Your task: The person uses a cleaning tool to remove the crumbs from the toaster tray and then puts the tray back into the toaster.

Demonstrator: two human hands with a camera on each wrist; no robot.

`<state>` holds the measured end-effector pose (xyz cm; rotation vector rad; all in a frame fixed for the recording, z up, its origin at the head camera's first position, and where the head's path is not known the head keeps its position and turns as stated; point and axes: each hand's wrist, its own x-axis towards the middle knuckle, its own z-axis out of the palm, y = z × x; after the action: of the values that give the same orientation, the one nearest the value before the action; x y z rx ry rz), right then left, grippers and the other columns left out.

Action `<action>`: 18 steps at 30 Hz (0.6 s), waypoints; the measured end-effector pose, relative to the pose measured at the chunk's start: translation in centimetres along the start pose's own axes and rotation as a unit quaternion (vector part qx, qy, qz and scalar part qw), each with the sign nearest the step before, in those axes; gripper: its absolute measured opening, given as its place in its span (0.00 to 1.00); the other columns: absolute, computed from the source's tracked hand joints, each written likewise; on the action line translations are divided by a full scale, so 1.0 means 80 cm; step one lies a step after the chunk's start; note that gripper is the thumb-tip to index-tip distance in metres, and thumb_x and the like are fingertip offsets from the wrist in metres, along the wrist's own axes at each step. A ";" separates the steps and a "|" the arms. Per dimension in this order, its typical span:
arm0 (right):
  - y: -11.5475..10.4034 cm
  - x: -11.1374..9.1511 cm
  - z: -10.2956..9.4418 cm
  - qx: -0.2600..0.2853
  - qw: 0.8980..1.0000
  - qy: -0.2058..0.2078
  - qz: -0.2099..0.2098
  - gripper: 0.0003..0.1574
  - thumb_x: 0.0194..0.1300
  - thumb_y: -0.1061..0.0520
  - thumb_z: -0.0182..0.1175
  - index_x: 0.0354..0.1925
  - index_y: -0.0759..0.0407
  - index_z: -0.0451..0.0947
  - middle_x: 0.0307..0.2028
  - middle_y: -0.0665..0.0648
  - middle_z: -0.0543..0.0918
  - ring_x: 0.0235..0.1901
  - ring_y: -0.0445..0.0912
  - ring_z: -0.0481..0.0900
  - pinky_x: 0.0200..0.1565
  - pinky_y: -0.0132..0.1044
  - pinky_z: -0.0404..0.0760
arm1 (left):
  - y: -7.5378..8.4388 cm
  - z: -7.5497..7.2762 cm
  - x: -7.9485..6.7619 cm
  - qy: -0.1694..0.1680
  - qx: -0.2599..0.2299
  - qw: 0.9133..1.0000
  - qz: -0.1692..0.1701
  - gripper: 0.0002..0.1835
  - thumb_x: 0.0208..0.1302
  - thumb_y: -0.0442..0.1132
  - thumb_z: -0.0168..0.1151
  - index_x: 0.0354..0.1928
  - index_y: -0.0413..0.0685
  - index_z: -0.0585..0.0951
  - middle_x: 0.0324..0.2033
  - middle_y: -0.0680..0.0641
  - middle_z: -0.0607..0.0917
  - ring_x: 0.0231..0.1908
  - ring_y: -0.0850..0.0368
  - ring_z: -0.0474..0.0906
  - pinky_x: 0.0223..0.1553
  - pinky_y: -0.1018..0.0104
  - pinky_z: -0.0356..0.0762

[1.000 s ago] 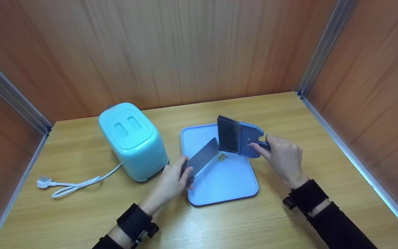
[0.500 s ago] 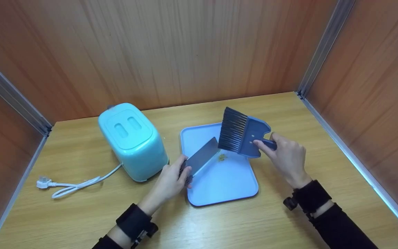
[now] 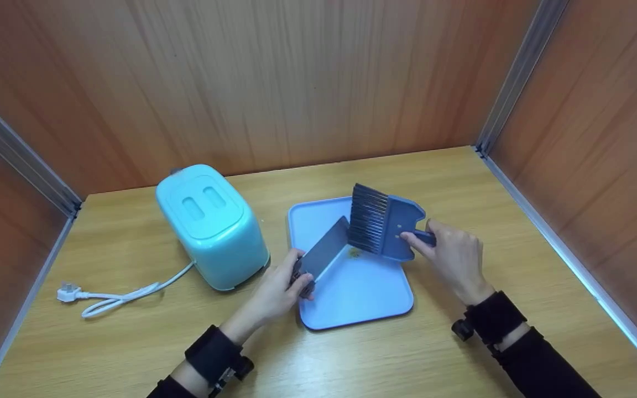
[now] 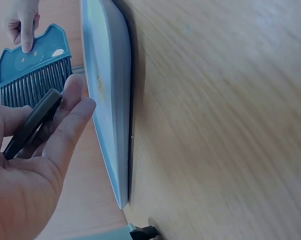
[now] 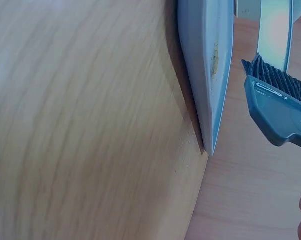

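Observation:
My left hand (image 3: 281, 293) grips the dark handle of a cleaver (image 3: 327, 247), its wide grey blade slanting over the light blue tray (image 3: 363, 301). In the left wrist view the fingers (image 4: 65, 135) wrap that handle. With thumb on top, my right hand (image 3: 454, 257) holds a blue brush (image 3: 401, 229) by its short handle. Its black bristles point left and reach the blade's far end; whether they touch it is hard to tell. A small heap of yellowish-brown crumbs (image 5: 215, 61) lies on the tray, partly below the brush in the head view.
A turquoise toaster (image 3: 216, 232) with a lid on top stands left of the tray. Its white cord and plug (image 3: 114, 298) lie on the wooden table (image 3: 186, 342). Wood panels (image 3: 307, 83) enclose the back and both sides.
The brush lifted up and to the right, then came back down and left to the cleaver blade. The left hand and cleaver have barely shifted; the tray stays put.

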<state>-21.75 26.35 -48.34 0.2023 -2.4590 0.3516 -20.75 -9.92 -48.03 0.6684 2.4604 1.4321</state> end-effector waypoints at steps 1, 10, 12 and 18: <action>0.000 0.000 0.000 0.002 1.000 -0.004 0.002 0.32 0.63 0.34 0.76 0.29 0.60 0.80 0.15 0.46 0.61 0.13 0.39 0.56 0.19 0.32 0.52 | 0.000 0.000 0.000 -0.005 -0.006 1.000 0.001 0.13 0.82 0.31 0.54 0.63 0.40 0.70 0.39 0.38 0.88 0.35 0.46 0.92 0.41 0.51 0.92; 0.002 0.002 -0.010 0.065 0.993 -0.074 0.064 0.34 0.66 0.34 0.74 0.23 0.54 0.70 0.17 0.45 0.58 0.16 0.41 0.59 0.22 0.33 0.52 | -0.004 0.001 0.003 0.018 -0.015 1.000 -0.015 0.15 0.81 0.28 0.55 0.65 0.40 0.70 0.48 0.31 0.85 0.36 0.49 0.91 0.38 0.57 0.93; 0.003 0.004 -0.013 0.094 0.987 -0.097 0.085 0.35 0.68 0.34 0.72 0.21 0.52 0.67 0.18 0.45 0.57 0.17 0.42 0.59 0.23 0.33 0.52 | -0.003 0.000 0.004 0.029 -0.008 0.999 -0.020 0.16 0.81 0.29 0.55 0.65 0.41 0.70 0.49 0.30 0.85 0.36 0.49 0.91 0.37 0.58 0.93; -0.001 0.000 -0.016 0.159 0.960 -0.214 0.090 0.36 0.69 0.31 0.69 0.21 0.49 0.65 0.20 0.43 0.59 0.21 0.40 0.60 0.28 0.32 0.56 | -0.002 -0.004 0.008 0.051 0.037 0.998 -0.022 0.16 0.82 0.31 0.55 0.66 0.45 0.69 0.46 0.33 0.86 0.35 0.52 0.89 0.34 0.63 0.92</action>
<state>-20.99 26.64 -47.33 0.2066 -2.8416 0.8642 -21.49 -9.96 -48.00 0.5647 2.6001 1.3972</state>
